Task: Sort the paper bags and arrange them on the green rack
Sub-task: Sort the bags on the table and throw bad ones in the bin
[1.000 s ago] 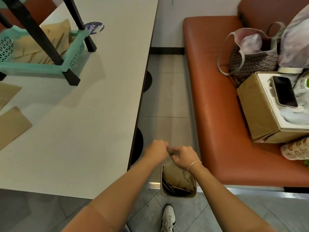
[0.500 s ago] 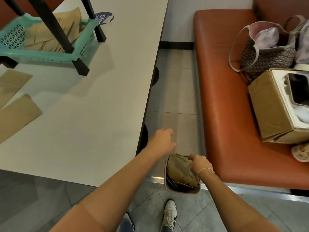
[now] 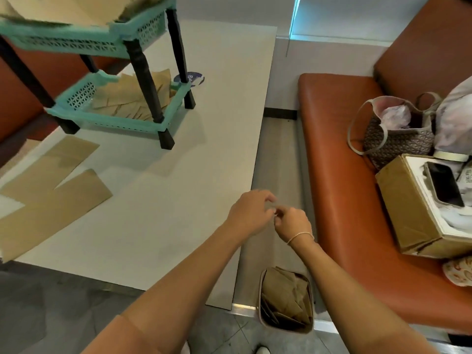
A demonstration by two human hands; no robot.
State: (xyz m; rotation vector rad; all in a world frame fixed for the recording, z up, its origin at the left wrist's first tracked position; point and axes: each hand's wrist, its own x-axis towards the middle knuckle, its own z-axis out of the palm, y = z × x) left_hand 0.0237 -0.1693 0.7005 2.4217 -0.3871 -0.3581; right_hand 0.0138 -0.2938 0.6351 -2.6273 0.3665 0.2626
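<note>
Bags, bin (image 3: pixel 285 300): crumpled brown paper bags packed into a small bin (image 3: pixel 260 300) on the floor, between table and bench, below the right forearm.
Bags, table (image 3: pixel 48 200): flat brown bags lying overlapped on the table's left part, near its front edge.
Bags, rack (image 3: pixel 132 100): a loose pile on the lower shelf; more brown paper on the upper shelf (image 3: pixel 63 11), cut off by the frame.
Rack (image 3: pixel 115 121): green lattice shelves on black legs, standing on the table's far left.
Left hand (image 3: pixel 249 213): over the table's right edge, fingers loosely curled — nothing seen in them.
Right hand (image 3: pixel 293 224): just beside the left, fingertips nearly meeting it, fingers bent; whether they pinch anything cannot be told. Thin bracelet at the wrist.
Table (image 3: pixel 204 175): pale top.
Bench (image 3: pixel 339 200): orange, right of the table.
On bench: patterned tote (image 3: pixel 398 141); cardboard box (image 3: pixel 406 213) with a phone (image 3: pixel 445 186) lying on top — both at the right end.
Floor: a white shoe (image 3: pixel 263 350) at the bottom edge.
</note>
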